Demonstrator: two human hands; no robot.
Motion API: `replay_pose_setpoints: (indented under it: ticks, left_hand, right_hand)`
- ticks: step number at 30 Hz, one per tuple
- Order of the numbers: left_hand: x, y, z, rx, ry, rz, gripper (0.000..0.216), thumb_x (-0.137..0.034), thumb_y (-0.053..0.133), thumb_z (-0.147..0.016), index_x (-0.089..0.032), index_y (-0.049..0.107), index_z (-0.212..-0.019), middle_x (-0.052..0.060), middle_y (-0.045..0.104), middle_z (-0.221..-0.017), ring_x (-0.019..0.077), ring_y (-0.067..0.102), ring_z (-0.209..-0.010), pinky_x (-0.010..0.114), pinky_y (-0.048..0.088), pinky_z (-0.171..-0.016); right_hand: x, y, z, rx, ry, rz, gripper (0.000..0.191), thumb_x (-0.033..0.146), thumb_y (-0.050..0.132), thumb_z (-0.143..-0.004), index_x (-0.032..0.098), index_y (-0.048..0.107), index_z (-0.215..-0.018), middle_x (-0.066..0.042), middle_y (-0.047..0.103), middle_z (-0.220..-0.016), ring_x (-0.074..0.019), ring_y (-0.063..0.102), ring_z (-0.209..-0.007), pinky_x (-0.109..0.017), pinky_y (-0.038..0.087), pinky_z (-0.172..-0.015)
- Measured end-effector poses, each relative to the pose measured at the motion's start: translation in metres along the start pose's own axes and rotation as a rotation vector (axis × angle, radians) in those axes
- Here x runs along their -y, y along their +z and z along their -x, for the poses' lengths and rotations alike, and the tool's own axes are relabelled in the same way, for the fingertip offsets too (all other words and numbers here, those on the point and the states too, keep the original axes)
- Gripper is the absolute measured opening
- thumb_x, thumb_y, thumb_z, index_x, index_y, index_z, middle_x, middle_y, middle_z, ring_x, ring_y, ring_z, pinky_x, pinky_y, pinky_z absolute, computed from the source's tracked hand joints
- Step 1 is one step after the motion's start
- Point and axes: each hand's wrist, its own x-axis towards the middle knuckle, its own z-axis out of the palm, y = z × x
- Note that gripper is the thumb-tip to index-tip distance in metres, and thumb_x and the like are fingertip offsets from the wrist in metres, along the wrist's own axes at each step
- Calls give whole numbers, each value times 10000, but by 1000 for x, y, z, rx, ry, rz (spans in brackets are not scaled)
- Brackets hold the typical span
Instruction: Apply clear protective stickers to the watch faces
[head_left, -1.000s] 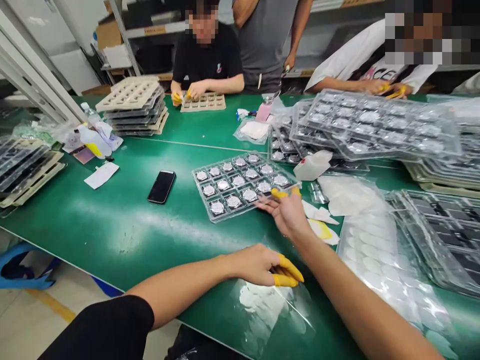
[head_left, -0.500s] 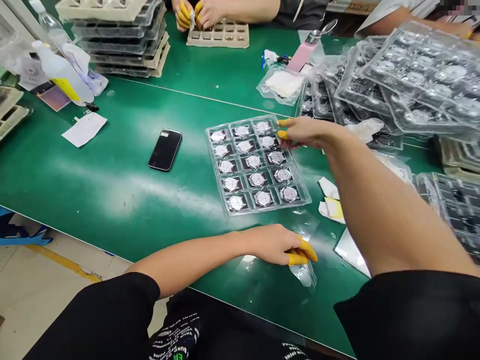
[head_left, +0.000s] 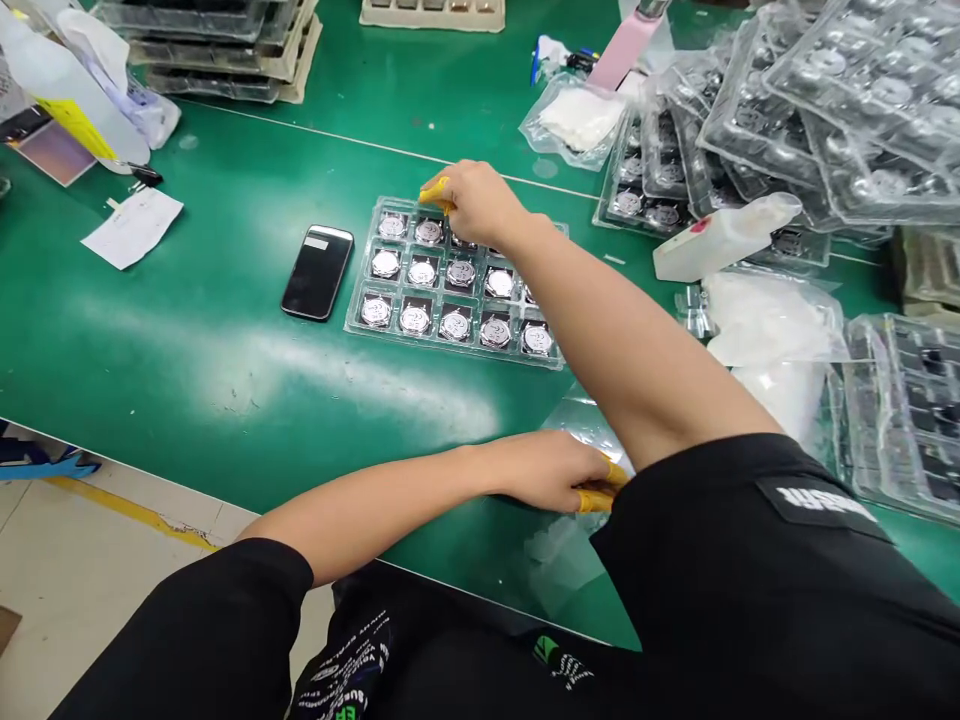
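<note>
A clear plastic tray (head_left: pixel 360 325) with several round silver parts lies on the green table (head_left: pixel 187 340) in front of me. My right hand (head_left: pixel 472 200), yellow cots on its fingertips, reaches across it and pinches the tray's far edge. My left hand (head_left: pixel 551 470), also in yellow finger cots, rests closed on a clear plastic film (head_left: pixel 559 555) near the table's front edge; my right sleeve hides its fingertips.
A black phone (head_left: pixel 317 271) lies left of the tray, a white paper slip (head_left: pixel 133 227) further left. Stacks of filled clear trays (head_left: pixel 787 110) crowd the right side. A white squeeze bottle (head_left: pixel 712 245) and white pads (head_left: pixel 772 320) lie nearby. More tray stacks (head_left: pixel 217 45) sit far left.
The tray has been turned and shifted left toward the phone. My right hand moved from its right corner to its far edge. The view tilted down; my left hand stayed on the film.
</note>
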Motion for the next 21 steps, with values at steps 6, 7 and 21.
replay_pose_setpoints:
  ticks: [6, 7, 21]
  left_hand:
    - [-2, 0, 3, -86, -34, 236, 283, -166, 599, -998, -119, 728, -1246, 50, 811, -1200, 140, 769, -1057, 251, 559, -959]
    - [-2, 0, 3, -112, -45, 249, 278, -169, 617, -992, -115, 733, -1238, 53, 815, -1185, 139, 773, -1046, 250, 565, -963]
    - [1, 3, -2, -494, -118, 128, 238, -221, 669, -979, -188, 772, -1191, 12, 806, -1167, 131, 785, -1036, 273, 626, -972]
  right_hand:
    - [64, -80, 165, -266, 72, 70, 282, 384, 628, -1017, 271, 688, -1268, -89, 684, -1255, -234, 599, -1196, -479, 474, -1115]
    - [70, -87, 199, -350, 142, 88, 296, 409, 616, -1016, 262, 690, -1263, -90, 685, -1185, -231, 626, -1103, -461, 516, -1025]
    - [67, -79, 324, -501, 491, -251, 396, 718, 667, -915, 330, 666, -994, -65, 707, -1020, -246, 597, -952, -477, 497, -932]
